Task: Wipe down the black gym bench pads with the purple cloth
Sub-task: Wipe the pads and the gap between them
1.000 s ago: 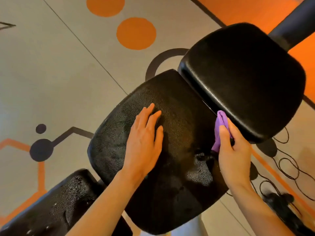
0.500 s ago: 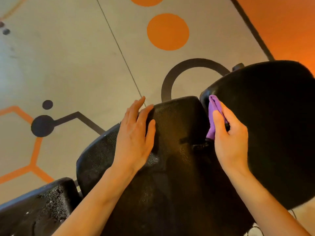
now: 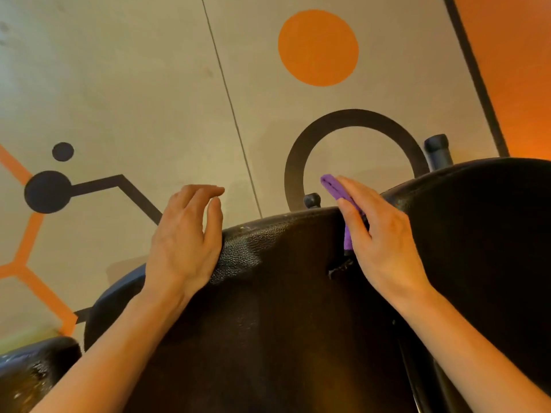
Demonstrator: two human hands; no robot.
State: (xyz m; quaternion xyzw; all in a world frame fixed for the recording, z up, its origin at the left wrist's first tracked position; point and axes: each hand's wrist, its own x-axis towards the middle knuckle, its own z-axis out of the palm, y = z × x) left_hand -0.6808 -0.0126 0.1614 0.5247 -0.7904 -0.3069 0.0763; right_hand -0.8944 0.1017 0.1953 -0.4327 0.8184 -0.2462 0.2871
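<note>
The purple cloth (image 3: pixel 337 189) is folded into a narrow strip and sits in the gap between the two black bench pads, at the far edge of the middle pad (image 3: pixel 268 308), its upper end sticking out past the fingertips. It looks thin, soft and light, so it will probably bend to the seam and slip or bunch unless fingers back it along its length; the best hold seems to be where it is held now, flat behind the fold. The right hand (image 3: pixel 384 242) has it in its grip, straight fingers lying along the strip and the thumb set against its near side, pinching it edge-on into the seam against the right pad (image 3: pixel 477 248). The pads look firm, pebbled and damp in patches, likely slick under a palm. The left hand (image 3: pixel 182 245) rests its heel on the far left edge of the middle pad, fingers loosely curled over the floor (image 3: pixel 134 99) and holding nothing. Compared with half a second ago, the cloth and right hand have moved further up the seam to the pad's far edge, the left hand's fingers have lifted off the pad, and the view has closed in. A third pad (image 3: pixel 32 374) shows at the lower left, and a black peg (image 3: pixel 312 200) stands just beyond the seam.
</note>
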